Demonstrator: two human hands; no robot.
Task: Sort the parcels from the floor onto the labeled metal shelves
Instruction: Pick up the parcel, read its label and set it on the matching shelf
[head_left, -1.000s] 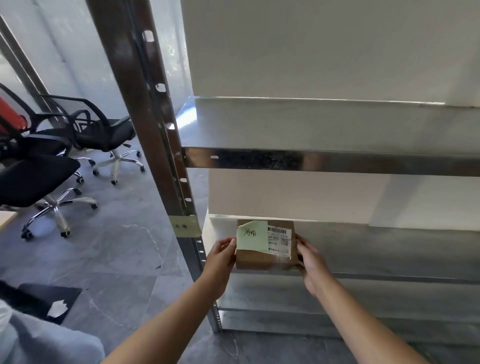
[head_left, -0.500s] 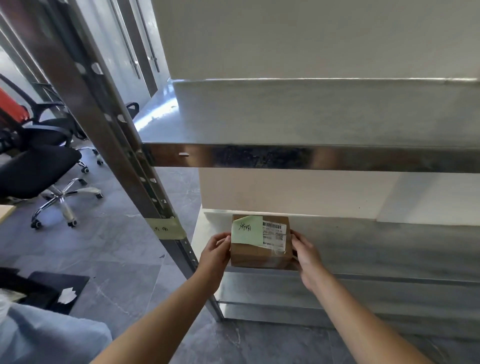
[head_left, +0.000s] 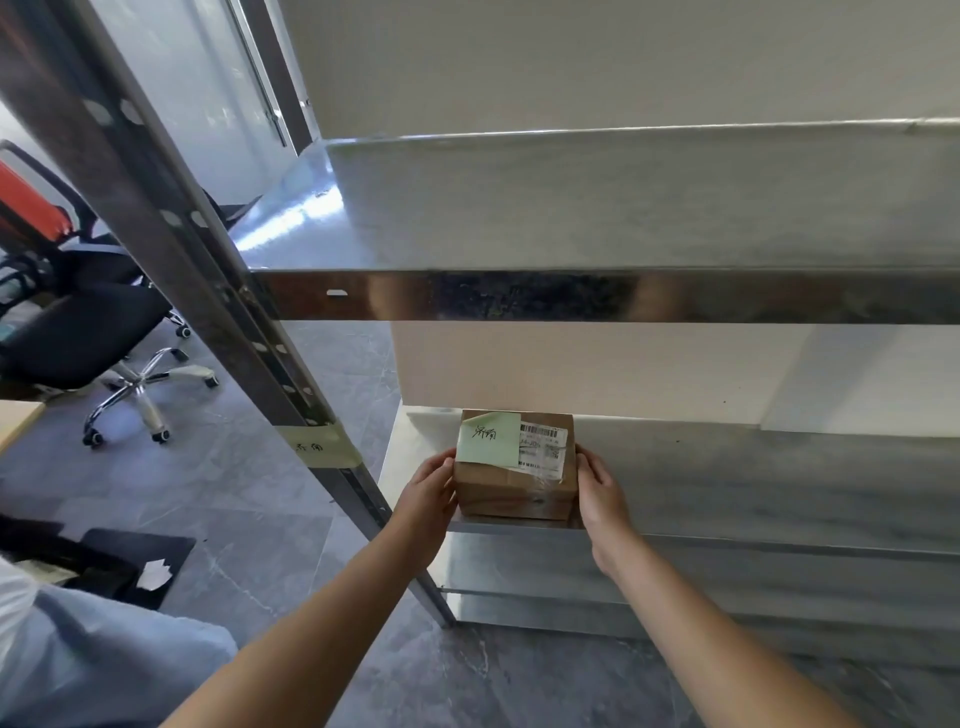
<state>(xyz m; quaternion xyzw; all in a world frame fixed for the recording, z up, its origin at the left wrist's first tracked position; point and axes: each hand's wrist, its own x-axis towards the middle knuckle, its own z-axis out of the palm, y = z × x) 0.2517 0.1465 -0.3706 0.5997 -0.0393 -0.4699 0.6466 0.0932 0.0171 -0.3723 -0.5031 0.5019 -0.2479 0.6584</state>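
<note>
Setting a small brown parcel (head_left: 516, 475) onto the lower shelf (head_left: 753, 483) w/ both hands: left hand (head_left: 428, 488) pressed on its left side, right hand (head_left: 597, 491) on its right, so it's clamped between them. Parcel sits at the shelf's front edge near the left upright (head_left: 171, 270), green note (head_left: 488, 437) on top; a taped label (head_left: 319, 446) w/ similar writing marks the upright. Next move likely calls for letting go & pulling back. Vs a sec ago: the view sits closer & the parcel looks a bit deeper on the shelf.
</note>
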